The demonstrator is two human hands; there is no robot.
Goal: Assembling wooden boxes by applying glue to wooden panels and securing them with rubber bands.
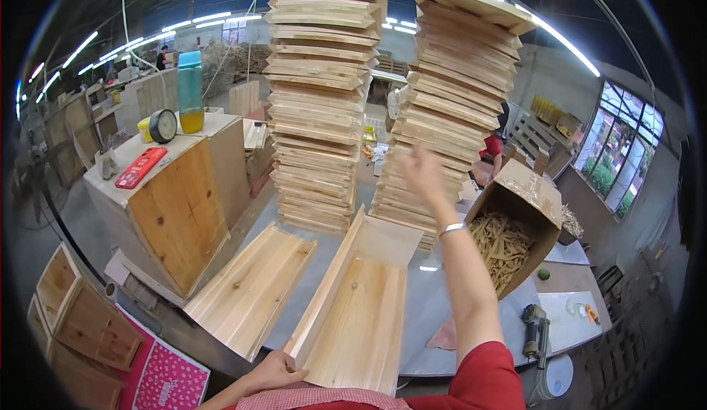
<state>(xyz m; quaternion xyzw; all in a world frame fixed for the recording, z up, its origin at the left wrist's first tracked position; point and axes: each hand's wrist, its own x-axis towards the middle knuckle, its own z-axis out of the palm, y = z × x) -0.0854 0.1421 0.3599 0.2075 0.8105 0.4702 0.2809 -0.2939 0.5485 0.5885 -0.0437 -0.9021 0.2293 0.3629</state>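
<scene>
Grey surface stretching beyond, left hand is pinching a tray side (likely stiff, light, best gripped there); right hand is blurring, hold unclear.

Cool white light comes from long tube lights overhead, and daylight shows bright through the window beyond the right edge of the counter. A small white glare spot lies inward from the counter's near edge; past its right edge, things sink into dimness. Motion blur softens the right hand. Straight lines bow toward the round, black rim.
</scene>
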